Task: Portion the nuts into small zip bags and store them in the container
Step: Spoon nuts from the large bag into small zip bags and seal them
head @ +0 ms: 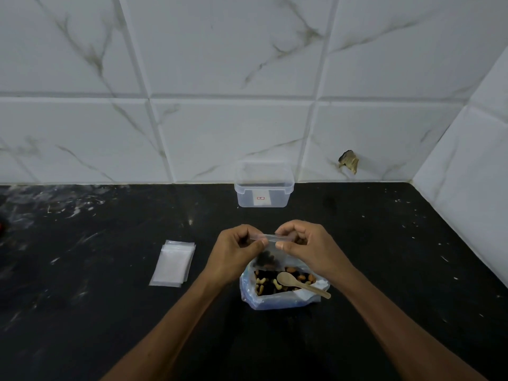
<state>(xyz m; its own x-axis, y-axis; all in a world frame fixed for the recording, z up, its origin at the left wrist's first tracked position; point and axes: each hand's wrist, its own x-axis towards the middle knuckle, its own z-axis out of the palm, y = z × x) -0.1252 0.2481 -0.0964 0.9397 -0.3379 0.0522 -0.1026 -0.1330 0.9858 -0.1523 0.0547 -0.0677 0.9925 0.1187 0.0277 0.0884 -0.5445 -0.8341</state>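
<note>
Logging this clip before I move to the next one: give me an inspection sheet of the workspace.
Surface: black counter, pale smears and specks.
Job's things: small zip bag with dark nuts, held above the open nut bag; wooden spoon resting in the nut bag; stack of empty zip bags to its left; clear container by the wall, open.
Clutter: nothing seen.
Grips: left hand and right hand both pinch the small bag's top strip.
Cables: nothing seen.
Surroundings: marble-look wall tiles, one chipped spot.
</note>
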